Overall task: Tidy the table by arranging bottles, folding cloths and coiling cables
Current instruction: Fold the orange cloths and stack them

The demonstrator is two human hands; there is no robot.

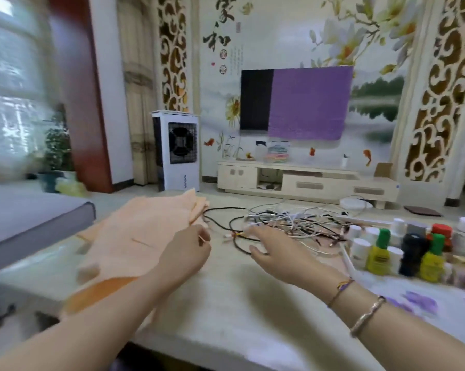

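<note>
Cables (290, 226) lie in a big tangled heap on the pale table (226, 303), a little right of the middle of the frame. Some are white and some are black, and one black loop (220, 212) reaches out to the left toward the cloth.

An orange cloth (134, 236) is spread over the left part of the table, rumpled and blurry at its near edge.

Bottles (413, 247) stand close together at the right edge of the frame. Two are yellow with green caps (378, 253), one is dark, one has a red cap (442, 231), and several are white.

The left hand (188, 250) is in the middle of the frame, just beside the cloth. Its fingers are curled in, and the fingertips pinch something thin; I cannot tell if it is a cable end.

The right hand (276, 250) is spread flat with straight fingers, reaching to the near edge of the cable heap. It holds nothing. Two bracelets (360, 303) sit on that wrist.

A purple cloth covers part of a screen (306, 103) on the far wall.
</note>
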